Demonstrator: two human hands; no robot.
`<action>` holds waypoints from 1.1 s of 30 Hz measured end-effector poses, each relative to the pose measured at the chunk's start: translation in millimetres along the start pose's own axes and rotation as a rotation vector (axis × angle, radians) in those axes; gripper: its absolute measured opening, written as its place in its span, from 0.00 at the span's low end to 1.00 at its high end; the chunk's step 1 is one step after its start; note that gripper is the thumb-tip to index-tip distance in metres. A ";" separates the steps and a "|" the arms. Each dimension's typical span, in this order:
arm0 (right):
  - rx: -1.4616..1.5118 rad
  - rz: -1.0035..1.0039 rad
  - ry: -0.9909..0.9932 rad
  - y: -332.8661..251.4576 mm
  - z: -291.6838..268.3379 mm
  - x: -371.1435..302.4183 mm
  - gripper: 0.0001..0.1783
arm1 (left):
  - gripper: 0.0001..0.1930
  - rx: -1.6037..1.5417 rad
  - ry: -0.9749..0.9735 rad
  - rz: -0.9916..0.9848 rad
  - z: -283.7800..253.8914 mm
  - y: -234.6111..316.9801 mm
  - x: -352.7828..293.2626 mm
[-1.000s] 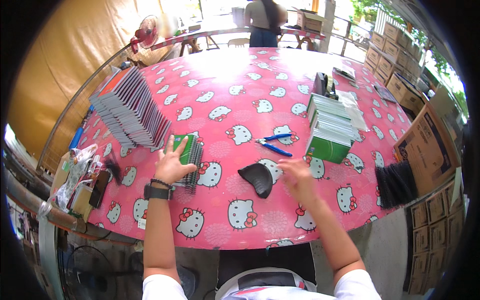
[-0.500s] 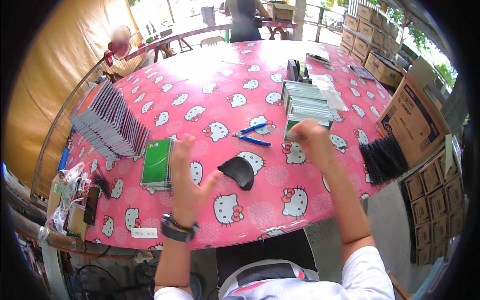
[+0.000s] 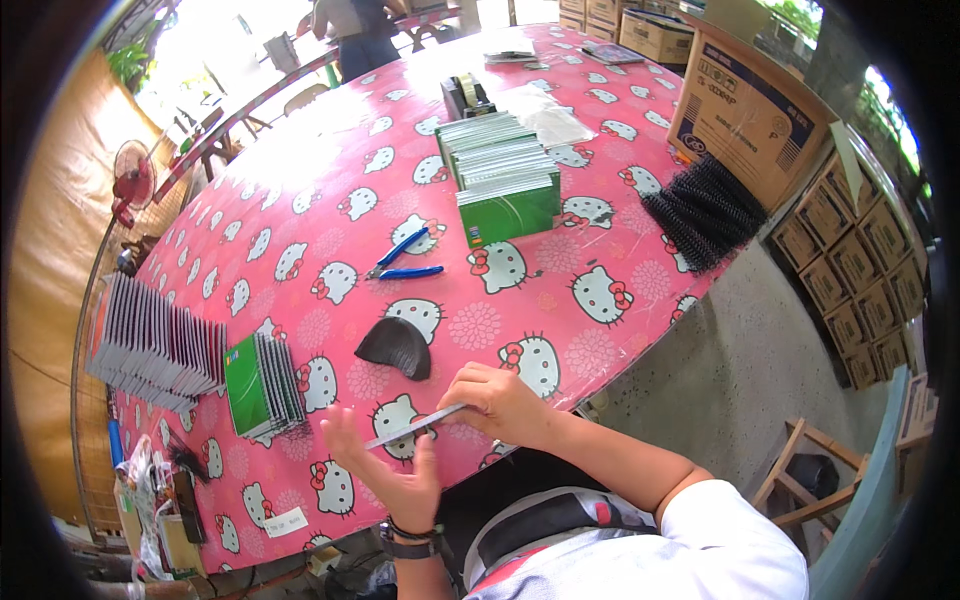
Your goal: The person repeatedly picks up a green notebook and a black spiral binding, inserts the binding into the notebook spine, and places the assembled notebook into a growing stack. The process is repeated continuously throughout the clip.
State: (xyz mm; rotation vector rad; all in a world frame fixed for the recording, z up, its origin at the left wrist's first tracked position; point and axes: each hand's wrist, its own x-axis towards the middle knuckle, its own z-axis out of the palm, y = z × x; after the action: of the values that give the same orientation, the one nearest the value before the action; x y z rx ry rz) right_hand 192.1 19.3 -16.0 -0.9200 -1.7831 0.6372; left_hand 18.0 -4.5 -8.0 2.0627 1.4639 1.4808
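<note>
Booklet point(image 3: 408, 429): right hand point(image 3: 498, 404) pinches one end above the table's point(image 3: 605, 345) near edge, apparently leaving the other free.
Left hand point(image 3: 394, 482): spread wide by that free end, contact unclear.
Green spiral notebooks point(image 3: 250, 385): toward the left edge, probably leaving workspace.

We record one open-sided notebook-binding workshop, evidenced by: a pink-covered worktable point(image 3: 325, 245); spiral-bound notebooks point(image 3: 155, 345), stacked, left; black binding coils point(image 3: 705, 215), heaped, right; blue-handled pliers point(image 3: 412, 272), between; brown cartons point(image 3: 850, 265), stacked, right; another person point(image 3: 363, 50), standing, far.
</note>
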 end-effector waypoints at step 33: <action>-1.162 0.699 0.205 114.0 -213.7 -18.8 0.16 | 0.11 0.152 -0.190 0.246 15.8 9.9 8.3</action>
State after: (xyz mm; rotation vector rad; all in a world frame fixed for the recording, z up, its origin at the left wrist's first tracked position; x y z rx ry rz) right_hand 428.8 71.6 -33.7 -2.3426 -1.5419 -0.1919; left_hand 36.6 3.0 -4.1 2.4746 1.3264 1.2410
